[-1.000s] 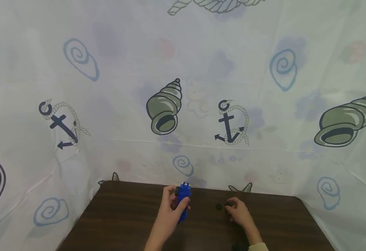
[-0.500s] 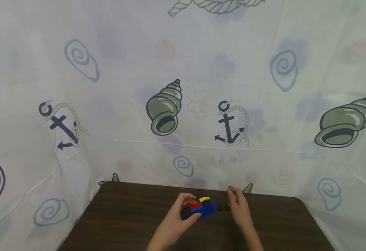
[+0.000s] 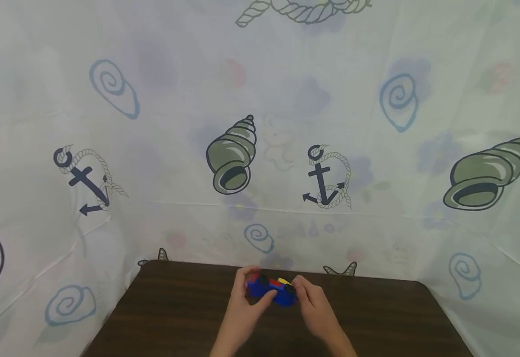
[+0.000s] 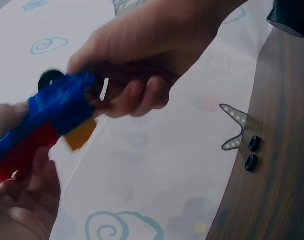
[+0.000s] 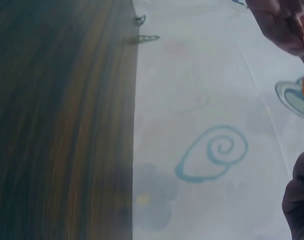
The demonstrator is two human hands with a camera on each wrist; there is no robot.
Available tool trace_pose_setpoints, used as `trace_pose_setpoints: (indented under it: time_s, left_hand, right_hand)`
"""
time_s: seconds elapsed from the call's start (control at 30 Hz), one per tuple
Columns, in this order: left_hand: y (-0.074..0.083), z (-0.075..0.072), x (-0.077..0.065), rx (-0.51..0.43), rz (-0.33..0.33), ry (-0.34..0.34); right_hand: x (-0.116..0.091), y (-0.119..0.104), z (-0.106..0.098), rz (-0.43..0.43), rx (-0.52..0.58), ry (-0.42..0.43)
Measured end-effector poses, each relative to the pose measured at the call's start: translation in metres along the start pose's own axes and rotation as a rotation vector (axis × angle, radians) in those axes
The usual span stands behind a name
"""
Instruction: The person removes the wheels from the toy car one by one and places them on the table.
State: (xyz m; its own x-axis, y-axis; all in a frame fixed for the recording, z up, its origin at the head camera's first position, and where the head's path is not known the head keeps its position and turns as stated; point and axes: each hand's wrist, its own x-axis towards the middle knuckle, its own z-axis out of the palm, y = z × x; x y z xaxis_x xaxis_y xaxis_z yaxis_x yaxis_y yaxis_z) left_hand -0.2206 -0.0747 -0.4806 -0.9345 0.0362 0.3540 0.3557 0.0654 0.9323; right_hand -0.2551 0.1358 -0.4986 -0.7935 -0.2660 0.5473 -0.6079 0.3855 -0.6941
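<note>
A blue toy car [image 3: 283,297] with red and yellow parts and black wheels is held between both hands above the table. My left hand [image 3: 247,310] grips its left end, thumb along the near side. At the other end, the thumb and fingers of my right hand [image 3: 317,308] pinch the car beside its yellow part [image 4: 81,134]. A dark wheel [image 4: 50,77] shows on the car's upper side in the left wrist view. The right wrist view catches only part of the right hand's fingers [image 5: 299,195] and a bit of yellow.
Two loose black wheels [image 4: 253,152] lie on the brown wooden table [image 3: 179,307] near its far edge. A dark rounded object [image 4: 288,17] shows at the top right corner of the left wrist view. White cloth [image 3: 175,148] printed with shells and anchors hangs around the table.
The car has turned in my left hand from upright to lying sideways. My right hand has come away from the table by the loose wheels and moved left onto the car's end.
</note>
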Motion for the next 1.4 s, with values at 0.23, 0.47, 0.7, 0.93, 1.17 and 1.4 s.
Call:
trace_pose_setpoints:
  time_s: [0.23,0.47,0.7,0.93,1.17,1.4]
  left_hand:
    - [0.001,0.001,0.002,-0.03,-0.023,0.111]
    - [-0.002,0.0,0.004,-0.009,-0.039,0.109]
    - [-0.012,0.016,0.006,-0.063,-0.139,0.215]
    - [-0.025,0.03,0.0,0.029,-0.217,0.308]
    - [-0.035,0.022,0.004,0.127,-0.141,0.342]
    - [-0.04,0.013,0.005,0.187,-0.125,0.279]
  right_hand:
    - [0.002,-0.013,0.013,-0.03,-0.086,0.082]
    - [0.007,-0.022,0.025,-0.003,-0.141,-0.071]
    - [0.009,-0.027,0.051,-0.001,-0.339,0.043]
    - [0.01,-0.031,0.07,0.043,-0.365,0.073]
    - [0.015,-0.032,0.077,0.039,-0.412,0.043]
    - [0.014,-0.029,0.079,-0.153,-0.52,0.096]
